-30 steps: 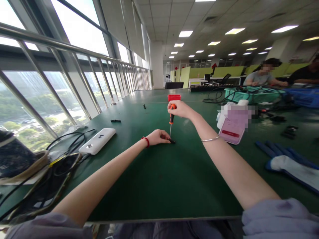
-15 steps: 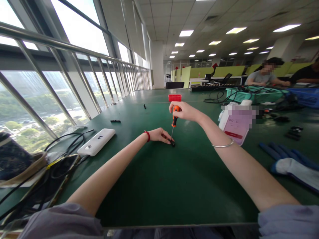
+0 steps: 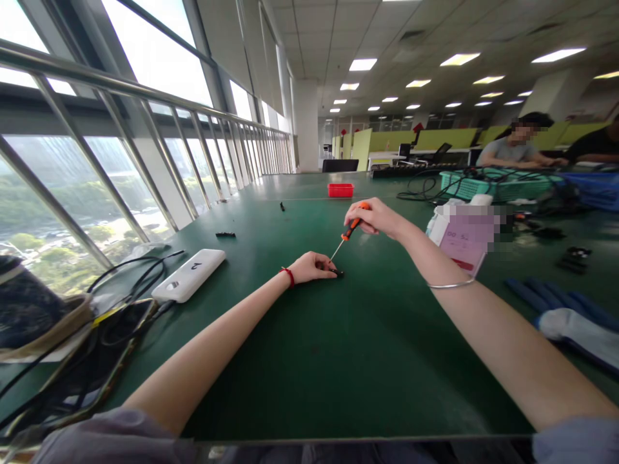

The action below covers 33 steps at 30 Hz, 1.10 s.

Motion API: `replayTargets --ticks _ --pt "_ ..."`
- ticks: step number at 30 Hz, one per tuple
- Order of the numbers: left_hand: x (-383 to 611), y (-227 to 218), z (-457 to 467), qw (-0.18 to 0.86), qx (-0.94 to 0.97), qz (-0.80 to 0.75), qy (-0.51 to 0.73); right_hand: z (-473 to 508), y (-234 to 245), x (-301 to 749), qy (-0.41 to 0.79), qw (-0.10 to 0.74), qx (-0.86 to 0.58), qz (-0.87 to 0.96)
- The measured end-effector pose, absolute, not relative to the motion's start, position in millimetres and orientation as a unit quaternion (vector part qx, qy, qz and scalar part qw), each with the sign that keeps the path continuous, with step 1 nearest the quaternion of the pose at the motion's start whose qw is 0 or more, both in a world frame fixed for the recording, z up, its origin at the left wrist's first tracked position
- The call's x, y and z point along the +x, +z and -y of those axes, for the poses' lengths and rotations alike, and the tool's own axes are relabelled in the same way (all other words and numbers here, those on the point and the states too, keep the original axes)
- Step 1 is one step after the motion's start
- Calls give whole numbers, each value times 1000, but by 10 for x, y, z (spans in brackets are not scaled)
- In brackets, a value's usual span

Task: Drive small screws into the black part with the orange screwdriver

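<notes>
My right hand [image 3: 374,218] is closed around the orange and black handle of a screwdriver [image 3: 351,230]. Its thin metal shaft slants down to the left, and the tip ends close by the fingers of my left hand [image 3: 312,267]. That hand rests on the green table with thumb and fingers pinching a small black part [image 3: 339,274]. Most of the part is covered by the fingers, so its kind is hard to make out. Whether the tip touches it I cannot tell.
Ahead stands a small red box [image 3: 340,190]. On the left lie a black strip [image 3: 225,234], a white power bank [image 3: 189,276] and cables. To the right are a propped phone [image 3: 461,238], blue-and-white gloves [image 3: 575,322] and a green basket [image 3: 498,185]. A co-worker [image 3: 515,145] sits beyond.
The screwdriver has gone from nearly upright to leaning right, as my right hand moved to the right. My left hand has turned slightly, and the black part now lies flatter.
</notes>
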<state>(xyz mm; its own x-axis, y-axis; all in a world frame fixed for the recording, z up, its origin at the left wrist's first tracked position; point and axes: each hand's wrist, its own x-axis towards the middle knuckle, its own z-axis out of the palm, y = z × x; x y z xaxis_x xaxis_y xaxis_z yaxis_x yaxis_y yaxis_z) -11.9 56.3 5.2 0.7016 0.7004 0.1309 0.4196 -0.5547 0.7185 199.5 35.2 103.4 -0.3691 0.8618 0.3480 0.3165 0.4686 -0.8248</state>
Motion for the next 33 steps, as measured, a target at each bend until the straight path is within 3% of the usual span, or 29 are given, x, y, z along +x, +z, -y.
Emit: replayTargets --ticks 3,11,29,33 --pt "-97 31 -535 309 828 -371 286 -388 748 2090 310 529 -414 673" --pt "-97 81 -482 221 777 -404 429 -338 -108 1870 193 459 -436 749" --pt "-30 49 -385 107 844 -362 380 -291 -132 1892 148 436 -461 759" --pt "-28 49 -371 128 845 -359 376 -270 -123 1886 154 424 -461 764"
